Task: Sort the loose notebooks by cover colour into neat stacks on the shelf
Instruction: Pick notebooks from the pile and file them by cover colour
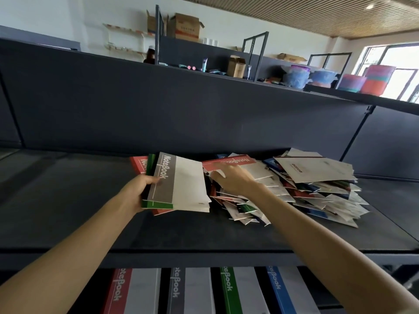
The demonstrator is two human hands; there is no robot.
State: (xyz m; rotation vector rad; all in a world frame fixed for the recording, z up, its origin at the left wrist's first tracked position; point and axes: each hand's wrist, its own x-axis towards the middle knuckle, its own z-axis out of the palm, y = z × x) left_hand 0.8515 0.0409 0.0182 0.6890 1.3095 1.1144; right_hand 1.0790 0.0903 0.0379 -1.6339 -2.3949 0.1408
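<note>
1. Below the shelf (68, 211), four sorted stacks (176, 291) (red, grey, green, blue) lie side by side.
2. Left hand (138, 189) fingers grasp a mixed bundle (179, 184) of notebooks.
3. Right hand (235, 180) fingers rest extended on a red notebook (229, 163) atop the loose pile (306, 196); judged, most of the sorting remains.

Looks like a stationery and household-goods shop or its stockroom; long rows of dark metal shelving (204, 114); identical notebooks (119, 288) stacked by colour on the lower shelf; opened cardboard boxes (187, 27) up top; stacked coloured plastic tubs (376, 80) beside a window (395, 57).
</note>
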